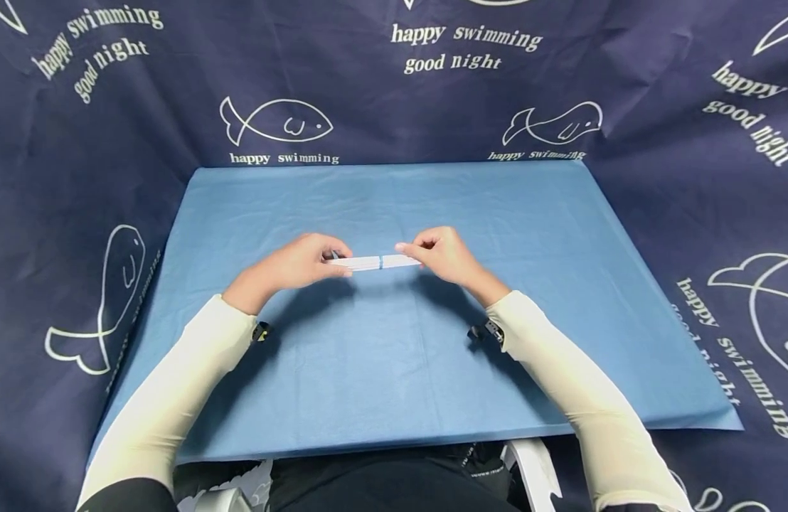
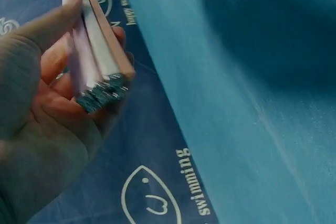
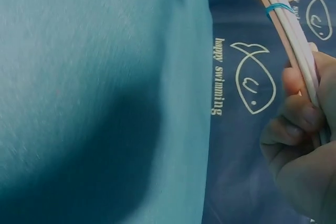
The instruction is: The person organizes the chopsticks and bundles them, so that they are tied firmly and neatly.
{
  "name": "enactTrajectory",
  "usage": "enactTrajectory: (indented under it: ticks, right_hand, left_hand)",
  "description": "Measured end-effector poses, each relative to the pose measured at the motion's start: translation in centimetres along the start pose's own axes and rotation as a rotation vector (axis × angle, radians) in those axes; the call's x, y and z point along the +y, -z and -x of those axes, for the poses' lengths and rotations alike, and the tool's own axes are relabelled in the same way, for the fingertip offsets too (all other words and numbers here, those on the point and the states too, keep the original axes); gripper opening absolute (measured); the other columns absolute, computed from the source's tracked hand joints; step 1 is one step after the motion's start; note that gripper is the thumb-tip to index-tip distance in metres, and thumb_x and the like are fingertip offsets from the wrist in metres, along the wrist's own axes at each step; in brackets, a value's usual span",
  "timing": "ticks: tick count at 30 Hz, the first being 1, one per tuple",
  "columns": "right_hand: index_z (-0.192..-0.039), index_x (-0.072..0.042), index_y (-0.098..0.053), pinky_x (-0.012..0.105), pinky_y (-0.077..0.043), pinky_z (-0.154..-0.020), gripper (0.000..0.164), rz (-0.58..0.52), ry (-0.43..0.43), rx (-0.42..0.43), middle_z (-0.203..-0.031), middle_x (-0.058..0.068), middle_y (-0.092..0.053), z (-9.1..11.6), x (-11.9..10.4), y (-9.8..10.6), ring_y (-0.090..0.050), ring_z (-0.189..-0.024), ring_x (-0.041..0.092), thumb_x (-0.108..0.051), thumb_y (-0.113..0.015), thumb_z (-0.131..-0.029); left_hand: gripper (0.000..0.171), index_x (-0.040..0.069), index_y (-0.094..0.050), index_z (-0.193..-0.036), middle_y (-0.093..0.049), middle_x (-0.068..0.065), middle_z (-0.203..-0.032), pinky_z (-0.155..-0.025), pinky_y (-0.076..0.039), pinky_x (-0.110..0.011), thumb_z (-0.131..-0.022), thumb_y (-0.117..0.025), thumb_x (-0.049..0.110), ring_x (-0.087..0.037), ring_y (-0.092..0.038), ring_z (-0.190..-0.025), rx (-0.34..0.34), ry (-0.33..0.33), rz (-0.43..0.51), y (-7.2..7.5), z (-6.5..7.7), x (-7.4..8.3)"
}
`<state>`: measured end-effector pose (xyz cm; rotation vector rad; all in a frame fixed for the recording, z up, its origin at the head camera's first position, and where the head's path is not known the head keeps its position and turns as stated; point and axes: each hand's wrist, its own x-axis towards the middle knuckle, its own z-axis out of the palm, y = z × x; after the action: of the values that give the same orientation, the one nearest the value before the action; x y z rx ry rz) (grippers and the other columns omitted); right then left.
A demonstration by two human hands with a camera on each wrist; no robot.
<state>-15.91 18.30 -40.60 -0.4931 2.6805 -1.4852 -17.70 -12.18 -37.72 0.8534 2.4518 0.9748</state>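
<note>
A slim bundle of pale pinkish-white sticks (image 1: 367, 263) is held level above the middle of the table, bound midway by a thin blue band (image 1: 381, 262). Its left end is pinched between the thumb and fingers of my left hand (image 1: 298, 261). My right hand (image 1: 448, 254) grips the other end, thumb on top. In the left wrist view the bundle's end (image 2: 105, 93) looks dark and glittery. The right wrist view shows curled fingers (image 3: 299, 116) around the sticks, close to the blue band (image 3: 278, 8); the far tip there is hidden by the hand.
A light blue cloth (image 1: 368, 370) covers the table. Dark blue curtains (image 1: 394, 92) with white fish and lettering enclose its back and sides. Parts of a white chair (image 1: 533, 473) show at the front edge.
</note>
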Motion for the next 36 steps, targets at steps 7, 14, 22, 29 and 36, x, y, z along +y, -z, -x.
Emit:
enactTrajectory:
  ticks: [7, 14, 22, 29, 36]
  right_hand:
    - [-0.112, -0.01, -0.08, 0.027, -0.045, -0.068, 0.019, 0.218, 0.065, -0.282, -0.092, 0.006, -0.07, -1.6, 0.7, 0.6, -0.055, -0.075, 0.016, -0.021, -0.071, -0.1]
    - [-0.121, -0.007, -0.078, 0.043, -0.053, -0.094, 0.027, 0.431, 0.127, -0.415, -0.114, 0.012, -0.074, -3.3, 1.5, 0.2, -0.065, -0.1, 0.024, -0.022, -0.074, -0.099]
    - [-0.127, 0.0, -0.066, 0.052, -0.049, -0.11, 0.03, 0.56, 0.145, -0.433, -0.125, 0.018, -0.069, -3.8, 2.1, -0.5, -0.065, -0.121, 0.035, -0.02, -0.051, -0.112]
    - [-0.144, 0.003, -0.055, 0.053, -0.034, -0.127, 0.043, 0.625, 0.118, -0.423, -0.15, 0.025, -0.058, -4.1, 2.5, -0.5, -0.05, -0.148, 0.041, -0.024, -0.038, -0.115]
    - [-0.133, -0.002, -0.057, 0.049, -0.046, -0.115, 0.028, 0.633, 0.116, -0.401, -0.129, 0.017, -0.067, -4.6, 3.2, -0.3, -0.062, -0.129, 0.035, -0.02, -0.048, -0.113]
  left_hand:
    - [0.024, 0.008, -0.077, -0.116, -0.075, -0.011, -0.11, -0.087, -0.053, -0.042, -0.094, -0.081, 0.012, -0.024, -0.065, -0.096, 0.039, 0.01, -0.13, 0.1, -1.3, -1.8]
    - [0.028, 0.006, -0.074, -0.127, -0.069, -0.013, -0.128, -0.107, -0.051, -0.05, -0.1, -0.074, 0.013, -0.031, -0.065, -0.121, 0.024, 0.057, -0.311, -1.0, -2.6, -3.2]
    - [0.022, 0.009, -0.06, -0.128, -0.071, -0.012, -0.124, -0.104, -0.049, -0.055, -0.109, -0.059, 0.02, -0.034, -0.067, -0.119, 0.022, 0.059, -0.491, -1.9, -3.6, -4.0]
    - [0.025, 0.012, -0.055, -0.122, -0.063, -0.01, -0.111, -0.101, -0.04, -0.057, -0.113, -0.045, 0.033, -0.032, -0.058, -0.107, -0.037, 0.101, -0.478, -1.6, -4.2, -3.6]
    - [0.03, 0.006, -0.057, -0.134, -0.067, -0.016, -0.134, -0.113, -0.044, -0.056, -0.108, -0.06, 0.019, -0.037, -0.061, -0.13, -0.025, 0.064, -0.444, -1.4, -4.8, -4.4]
